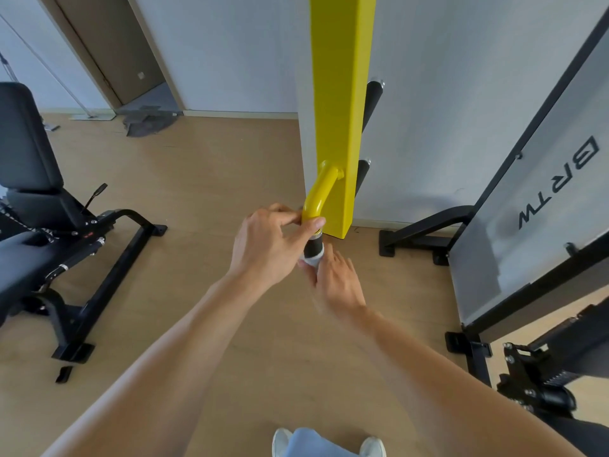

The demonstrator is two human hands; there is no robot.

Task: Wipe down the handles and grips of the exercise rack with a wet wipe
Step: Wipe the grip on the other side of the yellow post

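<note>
A yellow upright post [341,94] of the exercise rack carries a curved yellow handle [318,196] that ends in a black grip [313,247]. My left hand [267,245] holds the yellow handle just above the grip, thumb and fingers pinched around the tube. My right hand [336,278] is at the lower end of the grip, blurred, pressing a white wet wipe [310,260] around it. Most of the wipe is hidden by my fingers.
A black weight bench [39,209] stands at the left. Two black pegs [374,94] stick out behind the post. A grey panel with a black frame [527,206] leans at the right, with black machine parts [540,384] below it. The wooden floor [204,179] lies between.
</note>
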